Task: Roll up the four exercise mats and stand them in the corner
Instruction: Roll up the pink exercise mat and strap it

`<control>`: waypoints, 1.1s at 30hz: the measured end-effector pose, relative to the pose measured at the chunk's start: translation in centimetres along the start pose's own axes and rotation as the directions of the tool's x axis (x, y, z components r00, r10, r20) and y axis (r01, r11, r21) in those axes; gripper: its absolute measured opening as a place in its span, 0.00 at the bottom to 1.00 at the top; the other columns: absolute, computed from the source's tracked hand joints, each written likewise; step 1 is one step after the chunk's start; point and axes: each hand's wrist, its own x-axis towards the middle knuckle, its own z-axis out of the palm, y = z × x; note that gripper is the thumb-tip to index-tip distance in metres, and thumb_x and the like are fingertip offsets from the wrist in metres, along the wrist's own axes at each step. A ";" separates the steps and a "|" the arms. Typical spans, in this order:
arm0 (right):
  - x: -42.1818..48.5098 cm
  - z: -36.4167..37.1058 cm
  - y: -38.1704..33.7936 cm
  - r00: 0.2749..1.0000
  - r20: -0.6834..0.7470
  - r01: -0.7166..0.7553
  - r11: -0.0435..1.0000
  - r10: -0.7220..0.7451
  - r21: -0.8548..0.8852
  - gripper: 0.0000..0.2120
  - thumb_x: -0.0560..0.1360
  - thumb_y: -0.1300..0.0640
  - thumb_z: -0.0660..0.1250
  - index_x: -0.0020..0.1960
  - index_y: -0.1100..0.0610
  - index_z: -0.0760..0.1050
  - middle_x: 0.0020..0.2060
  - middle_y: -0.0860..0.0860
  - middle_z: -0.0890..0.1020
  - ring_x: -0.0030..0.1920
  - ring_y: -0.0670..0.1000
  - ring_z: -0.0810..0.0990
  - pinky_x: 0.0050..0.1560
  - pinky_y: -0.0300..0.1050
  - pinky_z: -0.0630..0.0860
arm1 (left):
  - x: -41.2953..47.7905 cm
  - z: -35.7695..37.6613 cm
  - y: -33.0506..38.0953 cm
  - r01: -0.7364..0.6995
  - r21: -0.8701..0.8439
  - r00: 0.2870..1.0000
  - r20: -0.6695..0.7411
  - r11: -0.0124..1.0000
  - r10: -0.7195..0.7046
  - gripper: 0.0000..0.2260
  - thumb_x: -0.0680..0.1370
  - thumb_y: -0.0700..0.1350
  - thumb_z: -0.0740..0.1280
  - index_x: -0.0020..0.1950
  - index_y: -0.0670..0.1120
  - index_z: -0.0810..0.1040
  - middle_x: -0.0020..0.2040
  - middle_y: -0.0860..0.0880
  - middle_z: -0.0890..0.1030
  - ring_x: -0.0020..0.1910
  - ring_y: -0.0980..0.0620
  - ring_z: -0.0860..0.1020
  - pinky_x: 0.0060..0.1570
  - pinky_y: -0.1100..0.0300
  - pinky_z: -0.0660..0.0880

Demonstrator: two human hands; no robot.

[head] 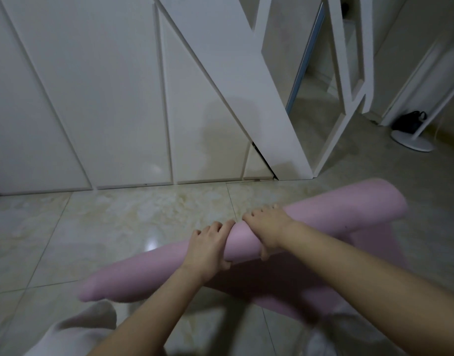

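You have in view: one pink mat (pixel 323 209); two hands, left hand (pixel 208 250) and right hand (pixel 268 227); one black bag (pixel 408 122); one white stand (pixel 412 143).

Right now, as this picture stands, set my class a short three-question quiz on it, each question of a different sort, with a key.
1. True or false: the left grip and right grip both hold the partly rolled pink foam exercise mat.
2. The floor is: A carpet, B glossy pale tile, C wood.
3. Is the mat fully rolled?
Key: 1 true; 2 B; 3 no, a flat part lies unrolled.
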 end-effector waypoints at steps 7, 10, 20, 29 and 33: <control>0.0 0.3 -0.2 0.975 -0.224 -0.020 0.997 0.003 -0.073 0.34 0.66 0.49 0.74 0.65 0.56 0.62 0.58 0.55 0.74 0.57 0.56 0.75 0.53 0.48 0.68 | 0.9 -0.8 -0.9 0.011 0.056 0.998 -0.055 0.998 -0.008 0.38 0.69 0.55 0.71 0.74 0.54 0.56 0.66 0.51 0.68 0.63 0.48 0.69 0.60 0.53 0.63; 0.2 -0.7 0.5 0.971 -0.234 -0.055 0.998 0.054 0.004 0.33 0.66 0.48 0.74 0.64 0.57 0.62 0.57 0.54 0.76 0.57 0.57 0.76 0.51 0.48 0.69 | 0.8 -1.1 -0.6 0.029 0.118 0.990 -0.140 0.993 -0.012 0.43 0.64 0.53 0.75 0.74 0.52 0.57 0.64 0.49 0.71 0.63 0.46 0.71 0.61 0.47 0.65; 0.0 -3.9 2.3 0.983 -0.167 -0.022 0.961 0.071 0.276 0.37 0.62 0.47 0.77 0.65 0.55 0.65 0.55 0.53 0.79 0.54 0.57 0.77 0.48 0.44 0.69 | 1.0 -0.4 -0.4 0.040 0.261 0.927 -0.371 0.965 0.062 0.51 0.52 0.52 0.81 0.69 0.43 0.63 0.60 0.40 0.75 0.59 0.39 0.75 0.57 0.35 0.70; -1.2 -2.3 2.7 0.996 -0.082 -0.002 0.971 0.023 0.239 0.40 0.62 0.41 0.76 0.68 0.51 0.65 0.60 0.50 0.76 0.57 0.53 0.76 0.56 0.46 0.71 | 2.0 -2.5 -0.8 -0.094 0.138 0.975 -0.186 0.986 0.119 0.38 0.56 0.52 0.78 0.64 0.50 0.70 0.52 0.50 0.79 0.47 0.45 0.78 0.43 0.54 0.72; -1.7 -0.6 1.0 0.970 -0.244 -0.038 0.990 0.003 -0.136 0.39 0.65 0.48 0.75 0.68 0.56 0.60 0.61 0.54 0.71 0.60 0.56 0.71 0.58 0.50 0.65 | 2.2 -3.2 -1.0 -0.056 -0.016 0.998 -0.021 0.998 0.056 0.33 0.66 0.60 0.70 0.68 0.54 0.64 0.58 0.51 0.77 0.55 0.46 0.75 0.47 0.56 0.69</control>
